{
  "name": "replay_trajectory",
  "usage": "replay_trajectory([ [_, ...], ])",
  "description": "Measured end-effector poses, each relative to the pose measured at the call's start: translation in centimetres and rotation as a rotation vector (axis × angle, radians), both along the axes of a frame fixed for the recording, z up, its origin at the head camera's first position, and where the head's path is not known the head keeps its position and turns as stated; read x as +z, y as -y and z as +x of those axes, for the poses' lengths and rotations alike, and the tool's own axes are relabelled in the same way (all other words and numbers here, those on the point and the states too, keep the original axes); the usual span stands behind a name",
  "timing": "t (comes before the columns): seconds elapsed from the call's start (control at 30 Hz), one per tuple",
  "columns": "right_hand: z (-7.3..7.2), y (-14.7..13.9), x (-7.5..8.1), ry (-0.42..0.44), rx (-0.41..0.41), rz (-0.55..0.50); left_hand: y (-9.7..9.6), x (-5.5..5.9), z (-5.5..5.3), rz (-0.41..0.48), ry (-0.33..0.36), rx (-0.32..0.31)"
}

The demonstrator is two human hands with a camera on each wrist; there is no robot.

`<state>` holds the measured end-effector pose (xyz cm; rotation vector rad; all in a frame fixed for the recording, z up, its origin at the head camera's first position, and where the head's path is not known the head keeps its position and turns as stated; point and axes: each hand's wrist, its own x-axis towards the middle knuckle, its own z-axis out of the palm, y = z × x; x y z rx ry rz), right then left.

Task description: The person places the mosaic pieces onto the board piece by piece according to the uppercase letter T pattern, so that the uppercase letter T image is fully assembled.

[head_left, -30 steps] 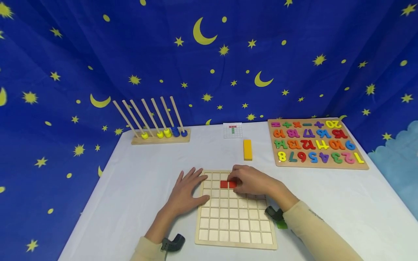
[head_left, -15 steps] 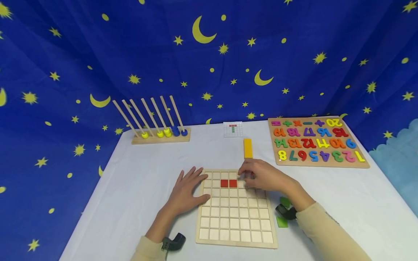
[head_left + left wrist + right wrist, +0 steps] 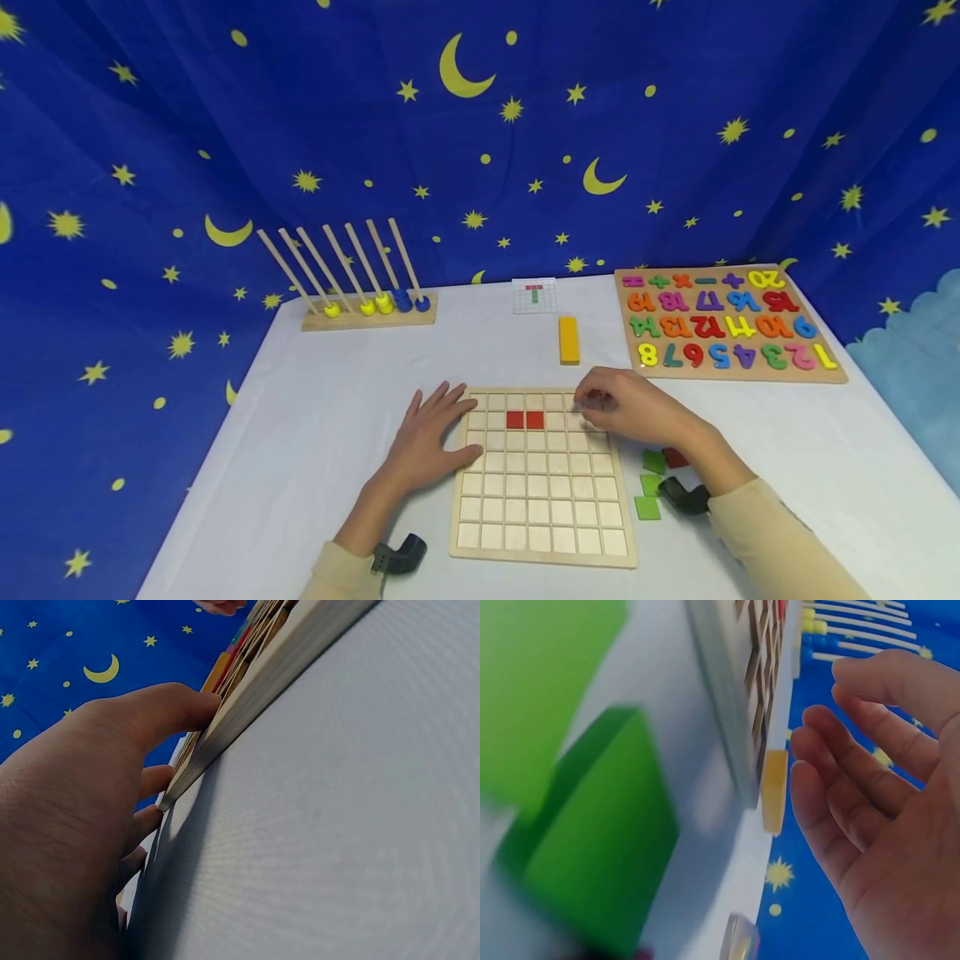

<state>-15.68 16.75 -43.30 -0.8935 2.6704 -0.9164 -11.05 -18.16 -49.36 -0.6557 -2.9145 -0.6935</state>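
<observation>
A wooden grid board (image 3: pixel 543 560) lies on the white table with two red square tiles (image 3: pixel 524 420) side by side in its second row from the back. My left hand (image 3: pixel 429 442) rests at the board's left edge, fingers spread, the thumb on the rim in the left wrist view. Over the board's back right corner hovers my right hand (image 3: pixel 626 406), its fingers loosely bent with nothing between them in the right wrist view. Several green tiles (image 3: pixel 647 507) and a red tile (image 3: pixel 675 457) lie right of the board, partly under the right forearm.
Behind the board lie a yellow block (image 3: pixel 569 341) and a pattern card (image 3: pixel 534 296) with a red and green T. A peg abacus (image 3: pixel 367 315) stands back left. A number puzzle board (image 3: pixel 731 329) lies back right, before a blue starry curtain (image 3: pixel 375 108).
My right hand has let go of the second red tile and moved right across the board, uncovering both red tiles and more tiles at the right. The left hand has stayed put.
</observation>
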Motion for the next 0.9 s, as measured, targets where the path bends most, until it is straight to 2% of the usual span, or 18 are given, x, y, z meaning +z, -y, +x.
replay_trajectory([
  [0.37, 0.8, -3.3, -0.5, 0.033, -0.040, 0.028, 0.0, 0.0, -0.1, 0.004, 0.008, 0.003],
  [0.6, 1.7, -5.1, -0.8, 0.091, -0.099, 0.043, 0.1, -0.2, -0.1, 0.000, 0.013, 0.002],
  [0.7, 1.9, -6.0, -0.9, 0.095, -0.092, 0.046, 0.2, -0.2, -0.1, -0.001, 0.015, 0.006],
  [0.9, 2.7, -7.9, -0.9, 0.170, -0.114, 0.067, 0.1, -0.1, -0.1, 0.012, 0.010, 0.005],
])
